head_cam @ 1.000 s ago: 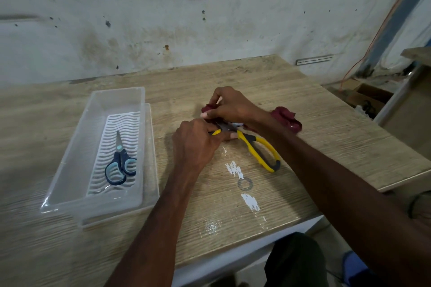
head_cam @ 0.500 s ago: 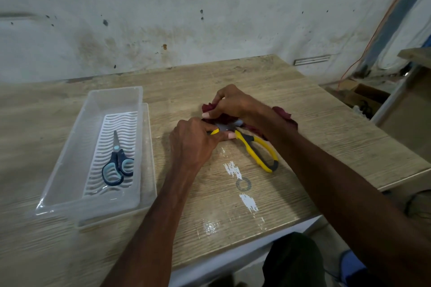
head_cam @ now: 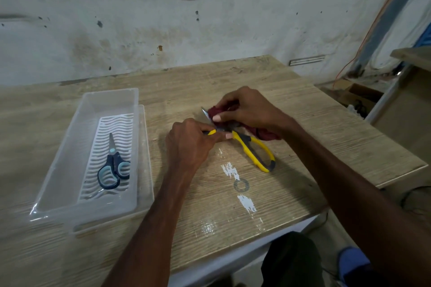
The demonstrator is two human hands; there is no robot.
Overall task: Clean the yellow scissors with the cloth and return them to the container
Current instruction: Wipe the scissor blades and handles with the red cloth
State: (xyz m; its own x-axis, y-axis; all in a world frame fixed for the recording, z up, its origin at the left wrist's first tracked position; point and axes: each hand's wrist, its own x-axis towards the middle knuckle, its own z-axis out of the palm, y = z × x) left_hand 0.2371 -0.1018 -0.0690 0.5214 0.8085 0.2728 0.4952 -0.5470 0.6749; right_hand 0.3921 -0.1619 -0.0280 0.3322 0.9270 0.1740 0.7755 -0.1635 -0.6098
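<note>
The yellow scissors (head_cam: 254, 150) lie spread apart on the wooden table (head_cam: 233, 212), one yellow-and-grey handle loop pointing toward me. My left hand (head_cam: 190, 144) pinches the other yellow handle near the pivot. My right hand (head_cam: 247, 109) presses a dark red cloth (head_cam: 265, 134) around the blades; one bare blade tip (head_cam: 204, 112) sticks out to the left of the cloth. The clear plastic container (head_cam: 70, 158) stands at the left, apart from both hands.
Blue scissors (head_cam: 113, 168) lie shut on the white ribbed insert inside the container. White scuffs and a ring mark dot the table near its front edge. The table's right edge drops to floor clutter and a cabinet (head_cam: 405, 109). A stained wall stands behind.
My right hand has slid the cloth along the blades, and a bare blade tip now shows at the left. The trailing cloth end has bunched closer to my wrist. My left hand holds still.
</note>
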